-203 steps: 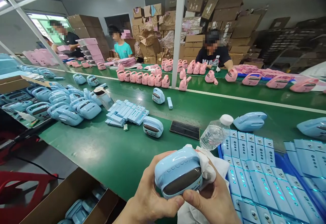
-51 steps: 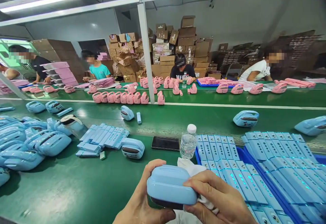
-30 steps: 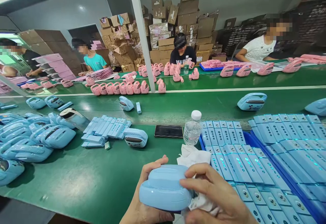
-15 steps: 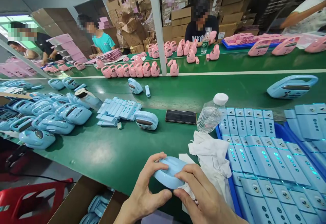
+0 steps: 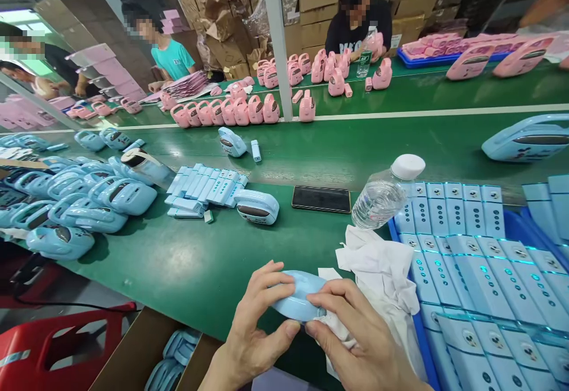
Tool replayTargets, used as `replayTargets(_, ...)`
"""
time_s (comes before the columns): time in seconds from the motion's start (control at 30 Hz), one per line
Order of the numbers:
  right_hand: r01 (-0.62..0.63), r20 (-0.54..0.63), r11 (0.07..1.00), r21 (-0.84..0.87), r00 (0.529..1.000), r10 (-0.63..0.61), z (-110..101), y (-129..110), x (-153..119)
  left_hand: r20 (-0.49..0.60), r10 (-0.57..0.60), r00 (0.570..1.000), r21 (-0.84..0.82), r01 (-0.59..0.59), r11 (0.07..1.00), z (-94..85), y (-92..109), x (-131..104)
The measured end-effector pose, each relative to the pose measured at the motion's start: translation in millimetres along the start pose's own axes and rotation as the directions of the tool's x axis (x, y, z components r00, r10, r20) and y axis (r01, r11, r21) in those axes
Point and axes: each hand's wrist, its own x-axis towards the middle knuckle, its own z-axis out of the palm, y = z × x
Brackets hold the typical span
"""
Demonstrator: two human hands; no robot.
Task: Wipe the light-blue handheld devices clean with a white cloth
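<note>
Between my two hands, over the near edge of the green table (image 5: 178, 284), is a smooth light-blue plastic housing (image 5: 297, 303) with rounded ends. My left hand (image 5: 260, 314) grips its left end, fingers over the top and thumb below. On the right end, my right hand (image 5: 355, 326) closes with thumb and fingers and also has a bunched white cloth in its grasp. More white cloth (image 5: 377, 266) lies crumpled just right of my hands. A finished-looking blue handled case (image 5: 256, 207) sits farther up the table. The housing's underside is hidden.
Blue trays (image 5: 420, 337) full of blue button panels stand at right. A water bottle (image 5: 382, 192) and a phone (image 5: 320, 199) lie beyond my hands. Blue cases (image 5: 102, 201) pile up at left beside stacked panels (image 5: 207, 186). Below are a cardboard box (image 5: 133, 349) and a red stool (image 5: 57, 343). Co-workers sit opposite.
The housing has turned slightly in my hands, and both hands still hold it. The camera view has shifted a little, with the right-hand trays moving rightward in the picture.
</note>
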Motion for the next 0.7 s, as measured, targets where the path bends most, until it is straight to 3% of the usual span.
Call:
replayTargets(0.37, 0.003, 0.040, 0.998, 0.056, 0.999, -0.005, 2.7, -1.3, 7.2, 0.003, 0.072, 0.997, 0.036, -0.072, 0.997, 1.2, 4.7, 4.2)
replayTargets(0.57, 0.071, -0.032, 0.996, 0.048, 0.997, -0.069, 8.1, -0.6, 5.7, -0.001, 0.069, 0.998, 0.043, -0.069, 0.997, 1.8, 5.2, 6.6)
replayTargets(0.7, 0.000, -0.014, 0.998, 0.063, 1.000, 0.001, 6.0, 4.4, 0.8, 0.017, 0.036, 0.999, -0.026, -0.036, 0.999, 0.3, 5.0, 5.6)
